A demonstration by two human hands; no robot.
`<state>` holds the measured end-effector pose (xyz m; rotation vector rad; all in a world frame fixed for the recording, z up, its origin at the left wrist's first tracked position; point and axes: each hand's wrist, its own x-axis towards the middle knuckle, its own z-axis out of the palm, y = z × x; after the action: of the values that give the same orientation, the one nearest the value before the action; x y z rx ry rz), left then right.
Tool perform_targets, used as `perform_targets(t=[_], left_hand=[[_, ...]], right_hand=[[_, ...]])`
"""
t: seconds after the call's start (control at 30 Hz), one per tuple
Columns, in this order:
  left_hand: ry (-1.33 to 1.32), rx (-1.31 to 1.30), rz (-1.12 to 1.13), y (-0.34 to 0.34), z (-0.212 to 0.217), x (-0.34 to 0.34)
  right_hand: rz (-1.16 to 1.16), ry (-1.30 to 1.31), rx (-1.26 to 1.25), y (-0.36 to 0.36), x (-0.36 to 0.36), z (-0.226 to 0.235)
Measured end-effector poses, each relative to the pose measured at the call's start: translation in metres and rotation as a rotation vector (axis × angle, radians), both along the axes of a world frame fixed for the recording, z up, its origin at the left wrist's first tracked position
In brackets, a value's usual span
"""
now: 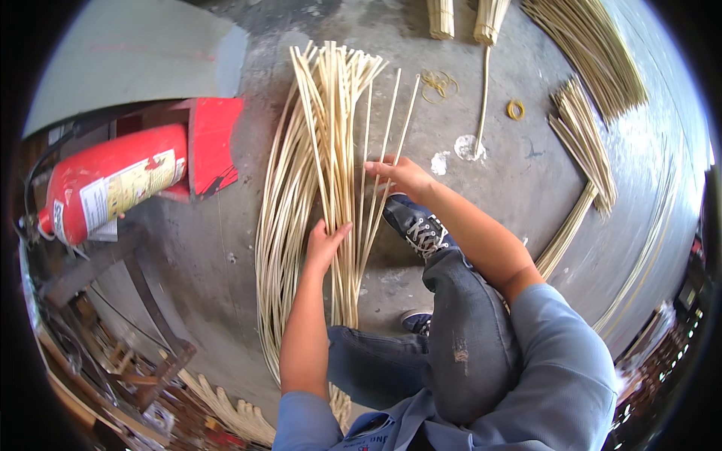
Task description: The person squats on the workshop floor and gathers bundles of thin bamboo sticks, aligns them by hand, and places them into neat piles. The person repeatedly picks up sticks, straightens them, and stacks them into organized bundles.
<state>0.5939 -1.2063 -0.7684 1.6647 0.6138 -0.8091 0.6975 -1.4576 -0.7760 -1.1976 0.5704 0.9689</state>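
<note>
A large loose pile of long pale canes (289, 173), apparently rattan, lies lengthwise on the floor in front of me. My left hand (327, 242) is closed round part of this pile near its middle, thumb across the top. My right hand (404, 177) is closed on a few separate canes (389, 124), to the right of the pile and just beyond my shoe. Their far ends fan apart, while their near parts converge toward the pile close to my left hand. The pile's near end passes beneath my left leg and is partly hidden.
A red fire extinguisher (120, 180) lies in a red stand at left, near a dark metal frame (150, 301). Tied cane bundles (590, 56) lie at right and far. Yellow coils (515, 110) rest on the concrete floor. My shoe (417, 225) stands beside the pile.
</note>
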Motion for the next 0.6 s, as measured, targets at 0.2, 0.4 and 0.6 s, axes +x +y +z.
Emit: perform_targets(t=[0.2, 0.4, 0.6], left_hand=[[0.170, -0.258, -0.091, -0.041, 0.006, 0.013], [-0.135, -0.327, -0.446, -0.100, 0.042, -0.004], [-0.271, 0.284, -0.714, -0.144, 0.061, -0.017]], right_hand=[[-0.200, 0.002, 0.187, 0.007, -0.014, 0.007], [-0.319, -0.078, 0.359, -0.027, -0.048, 0.056], [-0.277, -0.097, 0.259, -0.062, -0.053, 0.045]])
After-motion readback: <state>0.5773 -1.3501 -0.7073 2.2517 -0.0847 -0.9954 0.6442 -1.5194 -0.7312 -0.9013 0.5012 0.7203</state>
